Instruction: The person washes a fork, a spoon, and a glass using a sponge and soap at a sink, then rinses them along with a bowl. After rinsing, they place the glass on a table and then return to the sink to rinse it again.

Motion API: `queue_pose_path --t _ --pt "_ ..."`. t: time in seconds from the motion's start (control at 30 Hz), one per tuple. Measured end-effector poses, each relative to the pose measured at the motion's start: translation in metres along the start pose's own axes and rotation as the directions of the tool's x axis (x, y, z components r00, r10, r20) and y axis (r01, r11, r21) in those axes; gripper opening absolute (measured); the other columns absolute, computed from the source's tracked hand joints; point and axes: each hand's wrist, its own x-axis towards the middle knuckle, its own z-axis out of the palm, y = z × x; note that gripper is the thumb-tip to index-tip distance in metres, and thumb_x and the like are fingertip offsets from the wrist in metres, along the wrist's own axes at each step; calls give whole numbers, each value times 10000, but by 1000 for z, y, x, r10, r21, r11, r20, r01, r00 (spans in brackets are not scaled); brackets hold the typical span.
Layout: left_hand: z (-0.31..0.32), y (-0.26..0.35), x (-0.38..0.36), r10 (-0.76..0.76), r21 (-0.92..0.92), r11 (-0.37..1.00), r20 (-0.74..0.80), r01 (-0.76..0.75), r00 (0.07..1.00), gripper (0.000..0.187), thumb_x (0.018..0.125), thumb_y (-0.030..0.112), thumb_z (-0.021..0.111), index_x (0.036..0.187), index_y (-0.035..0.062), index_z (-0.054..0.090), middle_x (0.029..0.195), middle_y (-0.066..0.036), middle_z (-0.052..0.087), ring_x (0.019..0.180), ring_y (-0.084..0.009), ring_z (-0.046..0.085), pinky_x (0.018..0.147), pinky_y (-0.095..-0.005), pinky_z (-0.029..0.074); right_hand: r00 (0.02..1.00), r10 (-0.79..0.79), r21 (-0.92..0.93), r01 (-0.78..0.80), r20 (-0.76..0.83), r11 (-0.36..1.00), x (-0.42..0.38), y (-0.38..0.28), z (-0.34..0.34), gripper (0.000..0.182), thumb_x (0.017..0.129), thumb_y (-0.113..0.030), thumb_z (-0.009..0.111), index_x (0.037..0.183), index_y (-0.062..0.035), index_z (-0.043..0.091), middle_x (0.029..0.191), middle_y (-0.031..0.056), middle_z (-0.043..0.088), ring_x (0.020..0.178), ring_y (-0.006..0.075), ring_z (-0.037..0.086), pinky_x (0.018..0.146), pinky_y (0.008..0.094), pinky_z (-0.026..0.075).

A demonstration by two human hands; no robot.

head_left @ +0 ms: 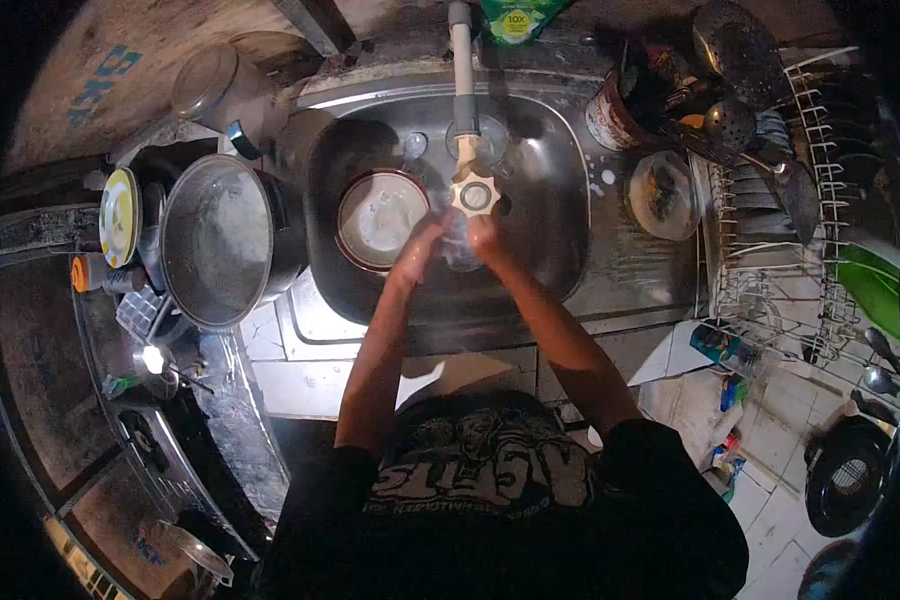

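Observation:
Both of my hands are inside the metal sink (pixel 540 290), below the faucet (pixel 476 195) with its star-shaped cream knob. My left hand (pixel 418 252) has its fingers against one side of a clear, see-through item (pixel 458 248), possibly a glass. From the other side, my right hand (pixel 485 238) is closed on that same item. The knob covers part of the fingers, and water blurs the item's shape. Left of my hands, a white bowl with a brown rim (pixel 382 215) rests in the sink. Small clear dishware (pixel 415 146) lies near the sink's back wall.
A large metal pot (pixel 217 240) stands left of the sink. To the right are a utensil holder (pixel 613 115), a clear round container (pixel 662 195) and a wire dish rack (pixel 770 270). A green pouch (pixel 518 20) sits behind the faucet.

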Motion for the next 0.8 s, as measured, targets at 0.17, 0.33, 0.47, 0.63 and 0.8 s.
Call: queue_pose_path --t 0.17,0.33,0.47,0.63,0.8 --pt "14 21 0 230 114 967 -19 -227 973 674 771 232 727 1331 46 400 1253 -58 489 1163 -197 457 983 -344 356 850 305 598 -520 429 610 50 -7 -75 617 812 -32 592 1358 21 309 1368 257 368 1215 351 460 987 423 399" --pt "37 65 -28 79 260 953 276 -154 958 558 769 98 694 1268 32 455 1184 -55 523 1079 -170 495 932 -316 389 584 53 520 -757 810 396 80 27 -109 823 735 -136 719 1401 -3 255 1370 238 361 1287 331 366 1066 421 302" --pt "50 70 -32 -22 339 940 181 -42 983 419 789 61 638 1187 30 513 1082 -64 554 923 -138 538 842 -288 434 669 59 428 -538 741 727 81 26 -102 899 649 -223 781 1367 17 297 1333 247 382 1275 364 353 1055 416 310" --pt "7 29 -19 226 116 963 151 -244 962 687 769 -26 575 1409 25 332 1351 -85 454 1161 -180 478 936 -305 412 693 106 409 -534 713 740 93 12 -109 811 607 -233 795 1272 16 405 1227 237 454 1217 397 391 1007 438 347" --pt "-16 28 -49 263 170 952 -32 -254 964 619 871 45 523 1435 41 268 1414 -112 397 1245 -244 455 1025 -324 371 594 248 228 -611 765 758 115 -8 -124 712 604 -240 799 1202 -16 485 1177 212 489 1109 389 489 912 435 427"
